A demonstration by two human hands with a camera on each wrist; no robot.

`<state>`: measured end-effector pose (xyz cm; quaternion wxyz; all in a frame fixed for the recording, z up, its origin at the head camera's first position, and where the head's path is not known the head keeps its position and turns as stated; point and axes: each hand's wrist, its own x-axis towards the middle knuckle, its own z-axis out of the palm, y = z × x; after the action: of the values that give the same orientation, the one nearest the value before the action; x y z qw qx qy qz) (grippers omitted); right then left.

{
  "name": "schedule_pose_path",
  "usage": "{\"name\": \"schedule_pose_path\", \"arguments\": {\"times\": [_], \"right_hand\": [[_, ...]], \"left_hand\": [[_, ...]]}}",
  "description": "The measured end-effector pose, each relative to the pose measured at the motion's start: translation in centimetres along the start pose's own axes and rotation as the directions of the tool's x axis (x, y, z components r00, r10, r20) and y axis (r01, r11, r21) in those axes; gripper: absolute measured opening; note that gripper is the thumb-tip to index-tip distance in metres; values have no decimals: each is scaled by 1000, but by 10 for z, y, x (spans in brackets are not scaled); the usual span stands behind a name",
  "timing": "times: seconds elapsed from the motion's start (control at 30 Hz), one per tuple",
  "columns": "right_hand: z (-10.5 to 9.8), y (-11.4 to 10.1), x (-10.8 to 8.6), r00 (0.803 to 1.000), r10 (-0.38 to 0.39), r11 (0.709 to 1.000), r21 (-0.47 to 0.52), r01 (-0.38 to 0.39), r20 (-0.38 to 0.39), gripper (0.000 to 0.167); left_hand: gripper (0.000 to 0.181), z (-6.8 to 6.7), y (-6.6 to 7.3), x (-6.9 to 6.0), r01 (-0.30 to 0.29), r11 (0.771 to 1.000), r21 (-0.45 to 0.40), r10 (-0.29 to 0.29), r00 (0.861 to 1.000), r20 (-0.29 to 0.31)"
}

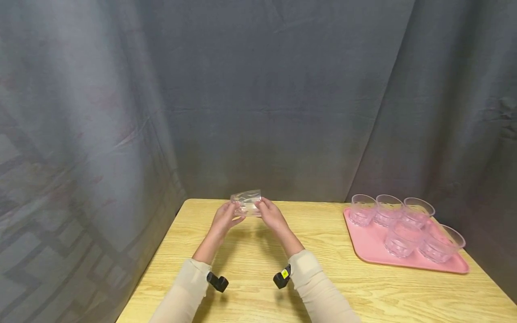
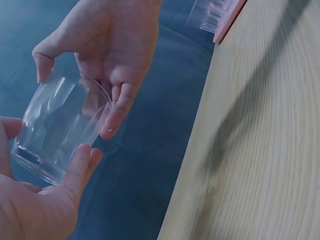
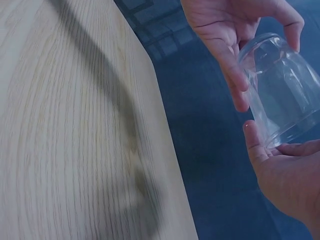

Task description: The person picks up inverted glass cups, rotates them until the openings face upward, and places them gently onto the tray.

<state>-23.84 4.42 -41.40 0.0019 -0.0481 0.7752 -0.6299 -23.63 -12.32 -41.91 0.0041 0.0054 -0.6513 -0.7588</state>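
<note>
A clear plastic cup [image 1: 247,202] lies on its side in the air above the table's far edge, held between both hands. My left hand [image 1: 223,217] grips one end, with thumb and fingers around what looks like the thick base in the left wrist view. My right hand [image 1: 274,216] holds the opposite end, near the rim, thumb on one side and fingers on the other. The right wrist view shows the cup [image 3: 287,85] tilted between the left hand [image 3: 235,30] and the right hand [image 3: 290,175]. Nothing is visible inside it.
On the right of the wooden table [image 1: 250,278] a pink tray [image 1: 373,249] carries several clear cups, among them a front cup [image 1: 401,240]. Grey curtains [image 1: 262,98] hang behind and at the sides. Both wrists wear a small black camera [image 1: 218,281].
</note>
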Motion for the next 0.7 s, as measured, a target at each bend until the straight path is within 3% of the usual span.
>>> {"name": "schedule_pose_path", "arguments": {"times": [0.7], "right_hand": [[-29,8,-4,998,33,999,28,-32,-49,64]], "left_hand": [[40,25,-7,4,14,1000,22,-16,997,77]]}}
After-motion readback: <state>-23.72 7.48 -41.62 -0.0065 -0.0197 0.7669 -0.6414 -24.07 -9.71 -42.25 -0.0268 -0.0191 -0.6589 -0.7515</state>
